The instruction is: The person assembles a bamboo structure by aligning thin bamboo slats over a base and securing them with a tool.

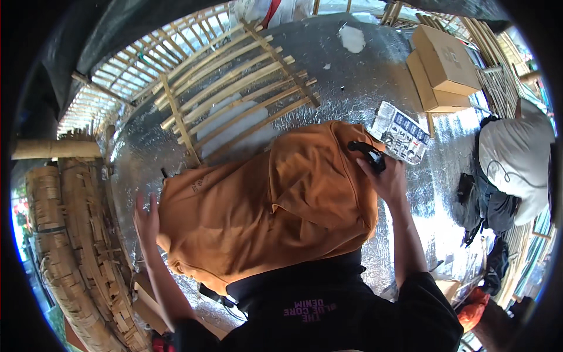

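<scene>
An orange-brown cloth garment (234, 217) is spread in front of me, creased, with a large folded panel on its right half. At its upper right edge my right hand (387, 176) is closed around a small glossy black object (368, 155), whose kind I cannot make out. My left hand (146, 220) is beside the garment's left edge, fingers extended, with nothing seen in it. A white sheet with printed blue squares (400, 134) lies just beyond the right hand.
Beneath the garment is a shiny silver foil surface (352, 88). A bamboo slat rack (234, 76) lies at the far left. Cardboard boxes (443, 67) stand at the far right. Rolled bamboo matting (64, 234) lines the left side. A person in grey (516, 152) is at the right.
</scene>
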Available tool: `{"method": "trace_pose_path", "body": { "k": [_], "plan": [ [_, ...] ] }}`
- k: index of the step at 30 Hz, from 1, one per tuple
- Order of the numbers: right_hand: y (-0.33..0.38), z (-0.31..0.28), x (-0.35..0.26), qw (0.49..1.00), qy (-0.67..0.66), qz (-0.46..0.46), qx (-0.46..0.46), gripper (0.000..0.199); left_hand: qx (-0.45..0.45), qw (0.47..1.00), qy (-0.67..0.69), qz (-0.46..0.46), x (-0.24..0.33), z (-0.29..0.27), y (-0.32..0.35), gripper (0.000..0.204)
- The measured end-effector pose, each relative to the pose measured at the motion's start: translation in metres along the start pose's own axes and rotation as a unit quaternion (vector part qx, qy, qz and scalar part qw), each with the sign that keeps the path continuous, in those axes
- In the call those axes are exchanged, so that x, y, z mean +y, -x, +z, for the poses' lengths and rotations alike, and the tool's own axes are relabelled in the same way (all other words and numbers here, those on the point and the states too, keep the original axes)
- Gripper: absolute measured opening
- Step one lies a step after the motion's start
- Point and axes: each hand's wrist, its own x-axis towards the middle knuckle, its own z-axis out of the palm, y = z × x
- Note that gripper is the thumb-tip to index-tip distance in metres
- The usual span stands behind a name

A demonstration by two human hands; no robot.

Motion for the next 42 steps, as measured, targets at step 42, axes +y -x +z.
{"method": "trace_pose_path", "body": {
  "k": [42],
  "plan": [
    [0.094,-0.070,0.115,0.943,-0.264,0.164,0.123,0.044,0.105,0.851,0.420,-0.297,-0.088,-0.076,0.289,0.031]
  ]
}}
